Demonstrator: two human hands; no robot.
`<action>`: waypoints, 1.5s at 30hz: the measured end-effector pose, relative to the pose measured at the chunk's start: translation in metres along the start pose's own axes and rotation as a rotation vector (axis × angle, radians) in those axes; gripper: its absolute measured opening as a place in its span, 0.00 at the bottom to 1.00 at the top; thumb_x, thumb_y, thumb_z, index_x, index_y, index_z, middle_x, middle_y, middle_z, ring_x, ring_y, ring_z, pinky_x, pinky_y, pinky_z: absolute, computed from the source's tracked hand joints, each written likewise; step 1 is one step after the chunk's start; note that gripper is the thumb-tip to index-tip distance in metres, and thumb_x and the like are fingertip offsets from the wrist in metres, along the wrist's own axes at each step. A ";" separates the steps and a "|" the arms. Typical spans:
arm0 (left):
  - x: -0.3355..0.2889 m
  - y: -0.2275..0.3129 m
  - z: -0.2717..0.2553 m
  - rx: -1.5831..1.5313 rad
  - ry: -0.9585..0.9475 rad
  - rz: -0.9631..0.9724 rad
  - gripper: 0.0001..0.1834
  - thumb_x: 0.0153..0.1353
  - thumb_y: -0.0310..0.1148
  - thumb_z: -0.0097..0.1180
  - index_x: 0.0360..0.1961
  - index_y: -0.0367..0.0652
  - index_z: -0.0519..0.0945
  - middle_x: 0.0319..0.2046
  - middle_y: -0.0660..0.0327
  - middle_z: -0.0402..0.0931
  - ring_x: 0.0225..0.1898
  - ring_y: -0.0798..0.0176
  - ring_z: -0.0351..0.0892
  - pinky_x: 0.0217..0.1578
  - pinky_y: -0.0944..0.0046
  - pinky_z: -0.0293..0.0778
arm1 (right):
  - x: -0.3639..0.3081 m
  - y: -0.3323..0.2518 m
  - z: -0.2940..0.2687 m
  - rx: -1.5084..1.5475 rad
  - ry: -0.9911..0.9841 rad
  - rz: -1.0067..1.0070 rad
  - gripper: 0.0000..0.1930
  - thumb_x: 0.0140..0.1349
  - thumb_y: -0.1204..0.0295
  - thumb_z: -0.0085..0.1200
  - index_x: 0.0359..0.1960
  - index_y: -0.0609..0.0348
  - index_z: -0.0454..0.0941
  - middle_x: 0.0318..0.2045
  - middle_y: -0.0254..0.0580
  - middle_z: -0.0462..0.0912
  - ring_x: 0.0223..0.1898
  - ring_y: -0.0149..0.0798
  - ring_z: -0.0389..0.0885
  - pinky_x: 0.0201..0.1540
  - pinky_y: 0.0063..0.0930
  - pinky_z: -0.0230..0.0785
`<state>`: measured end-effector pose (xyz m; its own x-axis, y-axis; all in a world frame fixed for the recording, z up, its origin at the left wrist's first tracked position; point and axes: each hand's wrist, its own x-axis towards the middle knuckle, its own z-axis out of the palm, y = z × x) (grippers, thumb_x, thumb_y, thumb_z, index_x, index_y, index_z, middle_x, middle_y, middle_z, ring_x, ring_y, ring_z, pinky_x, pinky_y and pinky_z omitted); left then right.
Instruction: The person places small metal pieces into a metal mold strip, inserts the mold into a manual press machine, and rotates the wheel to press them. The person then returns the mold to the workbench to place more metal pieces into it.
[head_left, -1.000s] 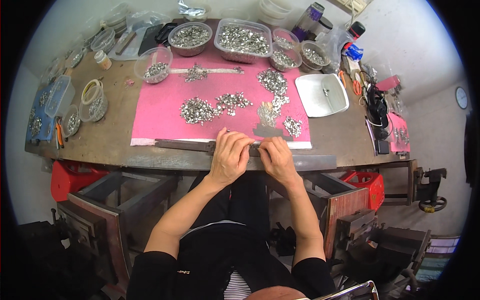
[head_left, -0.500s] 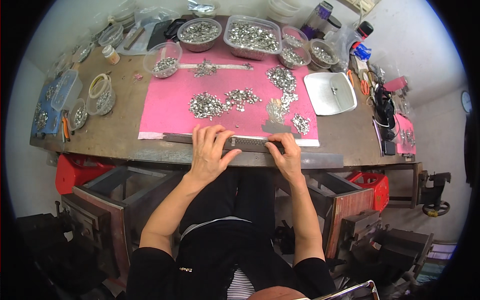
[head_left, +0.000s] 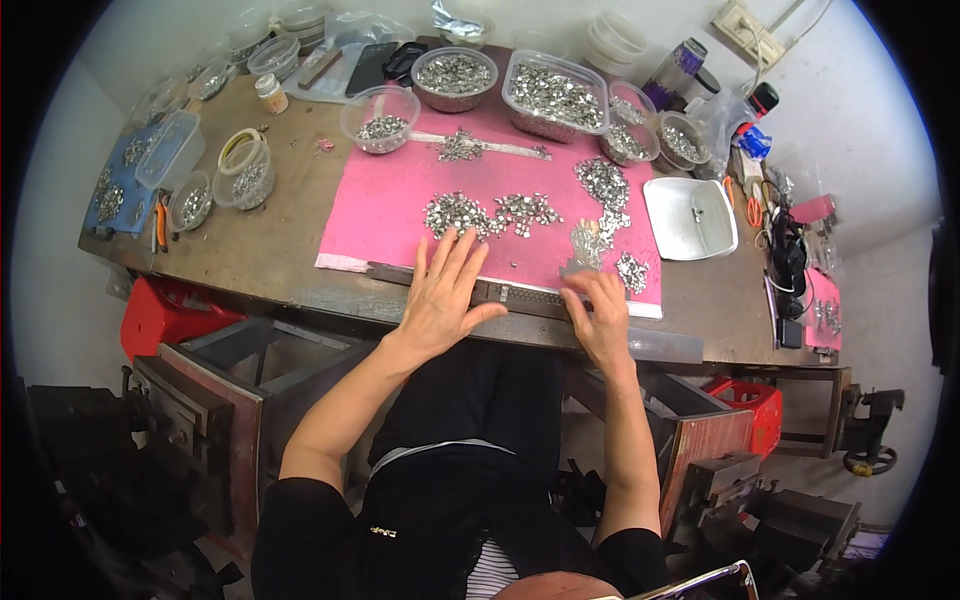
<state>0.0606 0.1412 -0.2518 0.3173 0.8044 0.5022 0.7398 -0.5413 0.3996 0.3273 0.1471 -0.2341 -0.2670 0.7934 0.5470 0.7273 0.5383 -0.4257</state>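
Over the dark bar (head_left: 540, 301) at the pink mat's (head_left: 385, 215) near edge, your left hand (head_left: 443, 300) has spread wider, your right hand (head_left: 602, 315) curls, grip unclear, brown workbench (head_left: 265, 245) beneath, white wall (head_left: 680, 22) beyond.

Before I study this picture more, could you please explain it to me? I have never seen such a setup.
There is no machine at work here: a person uses two bare hands. The view is from a wide fisheye camera worn on the head, looking down, so straight edges bend.

On the brown bench lies a pink mat with heaps of small silvery pieces. Beyond stands a rectangular clear tub full of them; at right, a white tray.

Along the mat's near edge lies a dark metal bar. The left hand is spread open over it. The right hand bends its fingers at it; whether they grip anything is unclear.
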 end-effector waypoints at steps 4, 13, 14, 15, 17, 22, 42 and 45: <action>0.020 -0.005 -0.001 0.078 -0.219 -0.086 0.48 0.69 0.62 0.50 0.71 0.25 0.63 0.74 0.39 0.57 0.77 0.39 0.50 0.74 0.32 0.41 | 0.048 -0.013 0.032 -0.010 -0.100 -0.152 0.19 0.60 0.78 0.61 0.55 0.59 0.81 0.53 0.42 0.83 0.49 0.49 0.77 0.53 0.42 0.69; 0.021 0.015 -0.002 -0.032 -0.436 -0.023 0.47 0.72 0.63 0.42 0.73 0.28 0.59 0.74 0.40 0.57 0.77 0.41 0.51 0.74 0.31 0.39 | 0.062 -0.008 0.046 -0.121 -0.347 -0.209 0.21 0.61 0.78 0.55 0.57 0.55 0.83 0.60 0.36 0.83 0.65 0.52 0.72 0.65 0.46 0.63; 0.019 0.015 -0.002 -0.032 -0.435 -0.028 0.47 0.72 0.63 0.42 0.73 0.28 0.59 0.74 0.40 0.57 0.77 0.41 0.51 0.74 0.31 0.39 | 0.060 -0.007 0.041 -0.109 -0.365 -0.235 0.20 0.61 0.79 0.55 0.55 0.55 0.83 0.59 0.36 0.83 0.64 0.51 0.73 0.66 0.47 0.62; 0.017 0.014 -0.003 -0.082 -0.422 -0.005 0.46 0.72 0.63 0.42 0.72 0.28 0.62 0.74 0.41 0.58 0.77 0.41 0.53 0.74 0.31 0.39 | 0.057 -0.007 0.037 -0.102 -0.351 -0.232 0.18 0.61 0.79 0.55 0.53 0.56 0.85 0.56 0.35 0.85 0.63 0.51 0.74 0.65 0.47 0.63; 0.016 0.009 -0.002 -0.153 -0.344 0.014 0.37 0.72 0.59 0.49 0.65 0.34 0.74 0.70 0.44 0.66 0.74 0.43 0.60 0.74 0.33 0.41 | 0.057 -0.002 0.033 -0.035 -0.321 -0.203 0.17 0.61 0.80 0.56 0.52 0.56 0.85 0.56 0.36 0.85 0.62 0.50 0.75 0.64 0.46 0.64; 0.027 -0.025 -0.006 -0.204 0.102 -0.148 0.08 0.60 0.34 0.67 0.39 0.46 0.86 0.37 0.63 0.83 0.42 0.57 0.78 0.52 0.51 0.65 | 0.063 -0.005 0.045 0.028 -0.199 -0.131 0.10 0.61 0.79 0.59 0.43 0.55 0.86 0.39 0.41 0.84 0.44 0.47 0.79 0.49 0.41 0.70; 0.038 -0.039 -0.001 -0.038 0.022 -0.080 0.05 0.59 0.32 0.66 0.36 0.52 0.85 0.30 0.65 0.78 0.39 0.57 0.76 0.53 0.51 0.61 | 0.068 -0.017 0.080 -0.028 -0.156 -0.049 0.04 0.56 0.74 0.61 0.33 0.56 0.81 0.33 0.42 0.77 0.40 0.48 0.77 0.44 0.42 0.66; 0.039 -0.036 0.000 -0.055 0.003 -0.077 0.05 0.59 0.32 0.65 0.37 0.51 0.84 0.30 0.65 0.78 0.40 0.57 0.76 0.52 0.51 0.61 | 0.068 -0.016 0.080 -0.008 -0.166 -0.036 0.04 0.56 0.75 0.61 0.33 0.57 0.80 0.33 0.43 0.77 0.40 0.48 0.77 0.44 0.42 0.66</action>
<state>0.0463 0.1921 -0.2465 0.2587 0.8437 0.4704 0.7286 -0.4902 0.4785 0.2467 0.2153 -0.2481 -0.3935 0.8100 0.4347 0.7205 0.5655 -0.4015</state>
